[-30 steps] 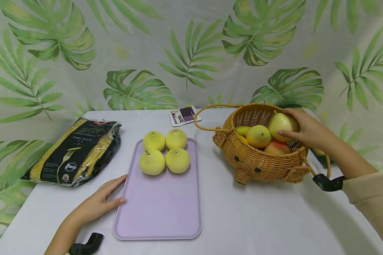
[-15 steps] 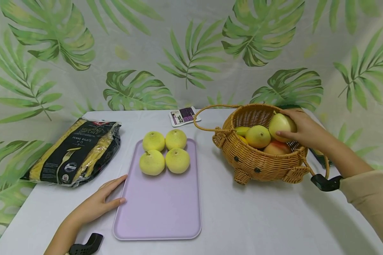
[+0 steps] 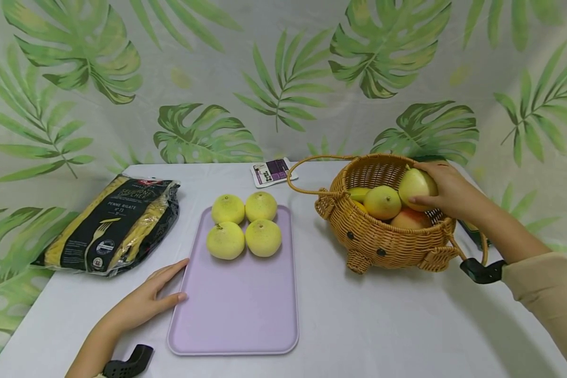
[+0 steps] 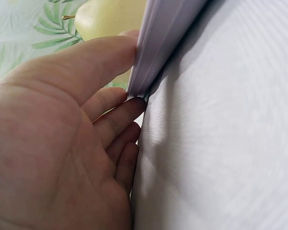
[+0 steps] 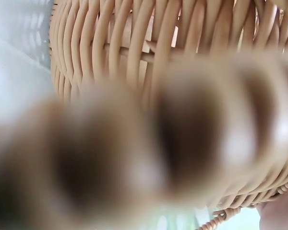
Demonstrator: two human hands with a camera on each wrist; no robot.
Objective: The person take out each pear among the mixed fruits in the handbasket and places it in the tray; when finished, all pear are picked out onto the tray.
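My right hand [image 3: 446,190] grips a pale green pear [image 3: 415,188], thumb in front and fingers behind, inside the pig-shaped wicker basket [image 3: 387,239]. Beside the pear lie a yellow-green mango-like fruit [image 3: 381,202], a reddish peach-like fruit [image 3: 410,219] and a yellow-green fruit at the left wall. In the right wrist view, wicker [image 5: 120,43] and a blurred handle hide most of the grip. My left hand [image 3: 139,302] touches the left edge of the lilac tray [image 3: 236,310] with extended fingers. Several round yellow-green fruits [image 3: 263,238] sit together at the tray's far end.
A black bag of penne pasta [image 3: 115,226] lies at the left. At the back of the table is a small white and purple packet [image 3: 274,172]. The basket's handle loop [image 3: 307,176] sticks out left; a dark green package [image 3: 472,233] is partly hidden behind the basket.
My right hand and the pear in its grip have shifted slightly left within the basket. My left hand and the tray have stayed put.
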